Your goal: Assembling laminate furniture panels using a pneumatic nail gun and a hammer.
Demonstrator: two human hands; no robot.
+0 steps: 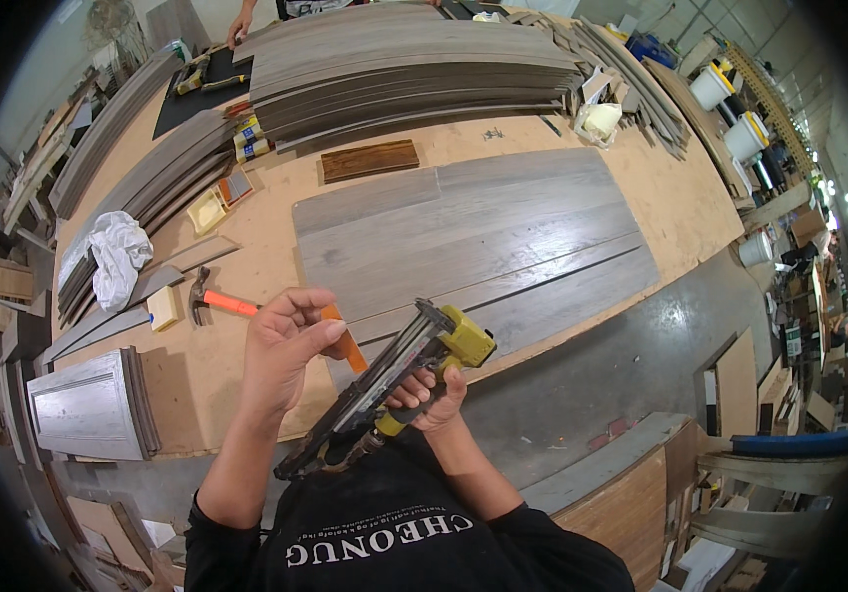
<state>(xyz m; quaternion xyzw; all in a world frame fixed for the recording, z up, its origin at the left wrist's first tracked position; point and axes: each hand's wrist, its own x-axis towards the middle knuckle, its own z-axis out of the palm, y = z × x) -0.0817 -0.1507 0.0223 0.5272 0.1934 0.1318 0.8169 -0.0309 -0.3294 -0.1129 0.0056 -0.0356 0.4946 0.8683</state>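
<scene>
The black-and-yellow nail gun [384, 365] slants across the person's front; its dark lower end merges with the black shirt [365, 528], so that outline is hard to make out. Its handle is partly covered by the right hand [441, 407], whose grip is closed around it, fingers curled and thumb raised along the near side. The left hand [286, 345] is lifted just beside, wrist bent, its grip narrow: thumb and fingers pinch a flat orange strip [353, 350], whose middle they hide. The strip seems to sit just short of the gun, though the overlap leaves contact uncertain. Behind both hands, a grey wood-grain panel [483, 237] lies on the tan desk [695, 222], its near-left part covered. The orange-handled claw hammer [229, 302] ends close to the left hand. At the top, a co-worker's hand [240, 28] shows, the body cut off.
</scene>
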